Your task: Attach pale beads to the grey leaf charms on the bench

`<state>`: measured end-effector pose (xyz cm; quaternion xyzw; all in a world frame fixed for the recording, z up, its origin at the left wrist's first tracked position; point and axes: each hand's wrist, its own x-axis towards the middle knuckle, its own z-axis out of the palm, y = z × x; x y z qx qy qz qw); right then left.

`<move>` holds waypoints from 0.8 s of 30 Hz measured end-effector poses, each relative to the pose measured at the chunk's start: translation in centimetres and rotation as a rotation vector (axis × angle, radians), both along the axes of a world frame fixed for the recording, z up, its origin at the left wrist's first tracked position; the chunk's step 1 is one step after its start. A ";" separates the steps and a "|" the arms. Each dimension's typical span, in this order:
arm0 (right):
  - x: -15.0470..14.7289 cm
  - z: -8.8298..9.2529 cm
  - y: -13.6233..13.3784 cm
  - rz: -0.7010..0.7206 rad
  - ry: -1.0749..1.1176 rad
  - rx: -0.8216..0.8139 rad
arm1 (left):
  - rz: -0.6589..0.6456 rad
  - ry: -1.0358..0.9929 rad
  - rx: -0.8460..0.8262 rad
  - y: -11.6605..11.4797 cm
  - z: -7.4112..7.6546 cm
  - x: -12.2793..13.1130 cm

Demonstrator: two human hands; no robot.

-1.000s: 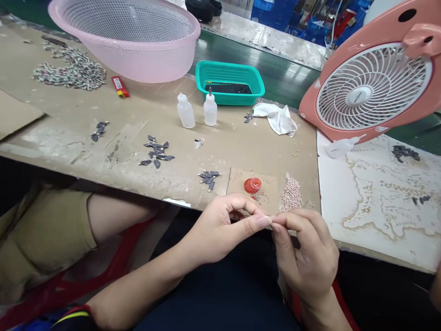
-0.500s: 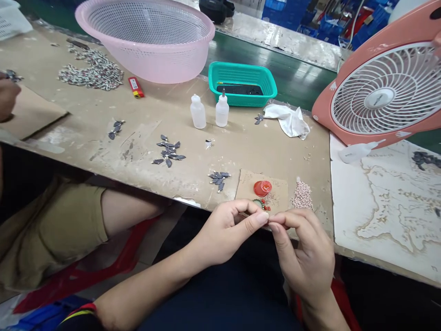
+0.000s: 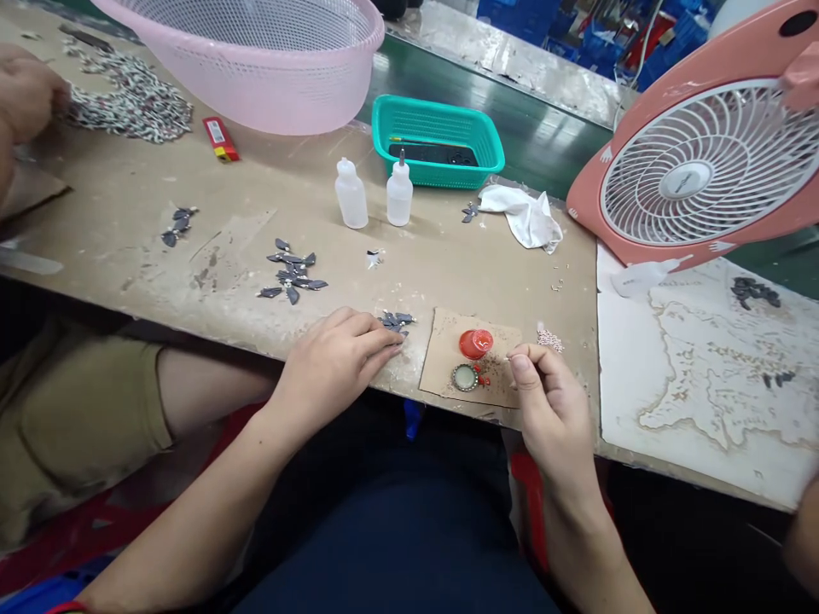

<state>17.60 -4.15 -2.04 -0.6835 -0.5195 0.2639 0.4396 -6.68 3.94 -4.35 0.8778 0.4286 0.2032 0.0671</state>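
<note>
Head view, looking down across the front edge of the desk. Left hand open and flat, fingers together and stretched rightward, fingertips right at a small cluster of dark leaf-shaped charms near that front edge; touching or just short of them, impossible to tell. Cluster lying crosswise, long axis roughly left to right, straight off those fingertips and far nearer the left hand than the right. Right hand narrow, thumb and forefinger pinched together over the right edge of a cardboard square; anything between them too small to tell. On that cardboard, left of the pinch, a round metal bezel with a green centre, a few red beads and a red bottle cap, all closer to the right hand. Just past the pinch, a small pile of pale beads. Toward the far edge of the desk, two plastic dropper bottles, a teal plastic basket and a pink mesh basket. At the far left corner, a co-worker's hand beside a heap of beaded strands.
</note>
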 end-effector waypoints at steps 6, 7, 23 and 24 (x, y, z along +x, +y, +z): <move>0.6 -0.3 1.0 0.015 -0.257 0.084 | 0.029 0.024 0.110 0.0 -0.5 0.6; 0.6 -0.4 1.2 0.018 -0.315 0.095 | 0.030 0.024 0.108 0.0 -0.4 0.7; 0.2 -0.3 2.4 0.068 -0.664 0.002 | -0.079 -0.305 -0.407 -0.4 1.4 0.8; 0.2 -0.2 2.4 0.072 -0.679 0.007 | -0.079 -0.312 -0.426 -0.5 1.5 0.8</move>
